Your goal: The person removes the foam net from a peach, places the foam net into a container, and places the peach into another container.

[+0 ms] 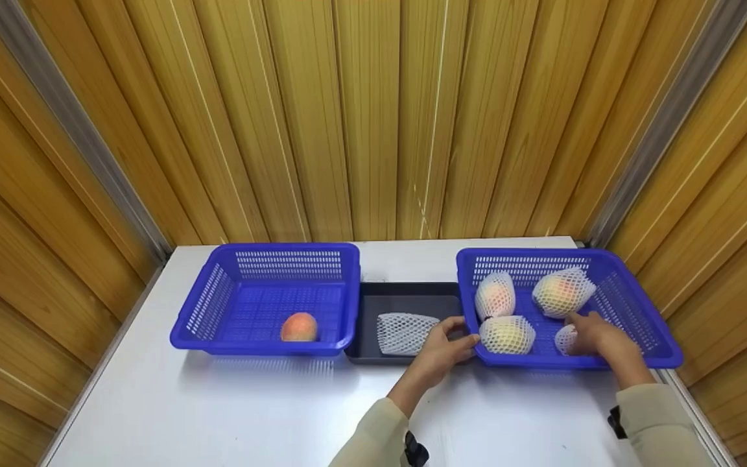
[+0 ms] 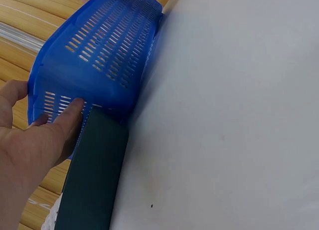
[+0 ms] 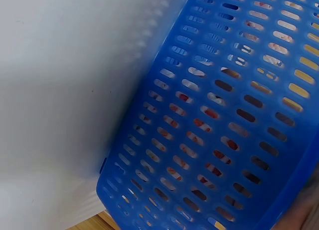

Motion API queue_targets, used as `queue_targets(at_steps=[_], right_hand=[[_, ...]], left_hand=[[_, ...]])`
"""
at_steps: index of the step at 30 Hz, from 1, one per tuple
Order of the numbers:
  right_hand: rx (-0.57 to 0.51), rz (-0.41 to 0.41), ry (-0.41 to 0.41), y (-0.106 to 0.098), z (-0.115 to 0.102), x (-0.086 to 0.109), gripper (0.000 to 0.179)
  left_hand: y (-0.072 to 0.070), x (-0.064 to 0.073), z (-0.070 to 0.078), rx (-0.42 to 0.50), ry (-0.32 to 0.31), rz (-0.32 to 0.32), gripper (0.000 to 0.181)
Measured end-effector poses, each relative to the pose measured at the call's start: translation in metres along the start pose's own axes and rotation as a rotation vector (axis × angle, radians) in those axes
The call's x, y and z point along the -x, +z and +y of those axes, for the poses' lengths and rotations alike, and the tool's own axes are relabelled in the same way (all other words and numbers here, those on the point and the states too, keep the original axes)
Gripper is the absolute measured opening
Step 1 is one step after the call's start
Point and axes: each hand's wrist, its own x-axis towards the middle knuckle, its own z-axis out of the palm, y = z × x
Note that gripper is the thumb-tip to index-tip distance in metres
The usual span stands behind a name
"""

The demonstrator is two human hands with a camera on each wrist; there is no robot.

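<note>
Apparently, the netted fruit (image 1: pixel 565 340) lies within the fuller blue basket (image 1: pixel 542 361), towards its near wall, partly hidden beneath the right hand (image 1: pixel 597 334); whether those fingers close round it, I cannot tell. The left hand (image 1: pixel 442 349) pinches the basket's left rim. The fruit probably bruises easily inside soft netting, so cupping its middle seems safest.

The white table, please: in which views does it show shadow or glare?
Head view: table has soft shadow below the left basket, bright patch between the sleeves; left wrist view: mostly even light, faint bluish shade beside the right basket; right wrist view: darker shade along that basket, small pale spots.
</note>
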Motion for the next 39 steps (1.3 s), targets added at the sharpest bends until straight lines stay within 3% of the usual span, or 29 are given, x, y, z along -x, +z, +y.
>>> queue_targets(at_steps=[7, 13, 20, 24, 28, 33, 39], right_hand=[[-0.055, -0.034, 0.038, 0.000, 0.001, -0.002, 0.076], [-0.051, 0.008, 0.041, -0.002, 0.000, 0.002, 0.078], [-0.062, 0.035, 0.062, 0.002, -0.005, 0.002, 0.074], [-0.016, 0.050, 0.051, 0.002, -0.006, -0.003, 0.067], [0.002, 0.133, -0.004, 0.002, -0.005, -0.006, 0.064], [-0.052, 0.251, 0.019, 0.001, -0.008, -0.004, 0.063], [-0.068, 0.357, 0.019, -0.004, -0.032, 0.003, 0.062]], left_hand=[[0.001, 0.000, -0.002, 0.016, -0.027, 0.014, 0.043], [0.004, 0.000, 0.004, 0.002, -0.014, -0.016, 0.045], [0.005, 0.004, 0.005, -0.015, 0.003, 0.005, 0.044], [0.006, 0.007, 0.003, -0.039, 0.017, 0.007, 0.044], [0.009, 0.009, 0.002, -0.067, 0.034, 0.022, 0.043], [0.012, 0.008, 0.002, -0.061, 0.031, 0.016, 0.043], [0.011, 0.008, 0.005, -0.076, 0.029, 0.031, 0.039]])
